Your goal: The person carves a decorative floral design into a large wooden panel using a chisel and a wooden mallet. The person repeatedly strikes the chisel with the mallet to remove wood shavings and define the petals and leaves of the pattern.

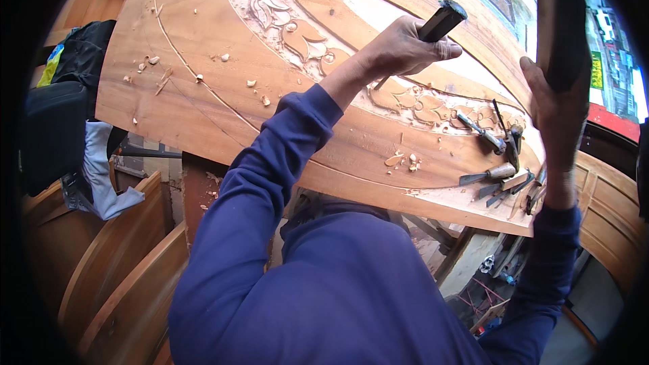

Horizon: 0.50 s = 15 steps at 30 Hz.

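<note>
A wooden panel with a curved band of carved flowers and leaves lies before me. My left hand is closed around the dark handle of a carving chisel. Its thin blade shows below the fist, against the carved band; whether the edge touches the wood I cannot tell. To the right, my right hand is wrapped round a long dark wooden mallet, raised above the panel's right side. The mallet is apart from the chisel, and its upper end runs out of view.
Several chisels and gouges lie piled on the panel's right end. Wood shavings are scattered over its surface. Curved wooden pieces stand at lower left, near a black chair with a grey cloth. A panelled board stands at right.
</note>
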### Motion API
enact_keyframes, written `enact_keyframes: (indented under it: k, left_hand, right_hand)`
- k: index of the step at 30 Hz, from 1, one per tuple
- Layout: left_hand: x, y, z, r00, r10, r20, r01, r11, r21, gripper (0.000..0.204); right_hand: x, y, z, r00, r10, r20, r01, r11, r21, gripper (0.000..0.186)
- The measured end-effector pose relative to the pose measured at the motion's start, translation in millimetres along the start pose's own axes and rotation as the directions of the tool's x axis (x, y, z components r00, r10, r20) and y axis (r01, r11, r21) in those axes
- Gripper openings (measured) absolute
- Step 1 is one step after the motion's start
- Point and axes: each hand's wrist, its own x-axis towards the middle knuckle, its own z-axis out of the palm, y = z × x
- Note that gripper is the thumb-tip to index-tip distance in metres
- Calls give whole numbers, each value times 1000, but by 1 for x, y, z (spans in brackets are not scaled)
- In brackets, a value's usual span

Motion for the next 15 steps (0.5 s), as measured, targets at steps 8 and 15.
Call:
enact_keyframes:
  k: [8, 15]
  left_hand:
    - [-40, -6, -25, 962, 228, -153, -256, 944, -207, 34]
    - [9, 1, 1, 993, -110, -43, 112, 992, 58, 36]
  right_hand:
    - [-41, 18, -22, 990, 31, 136, -21, 997, -74, 78]
    - [-47, 11, -15, 943, 330, 49, -334, 931, 147, 70]
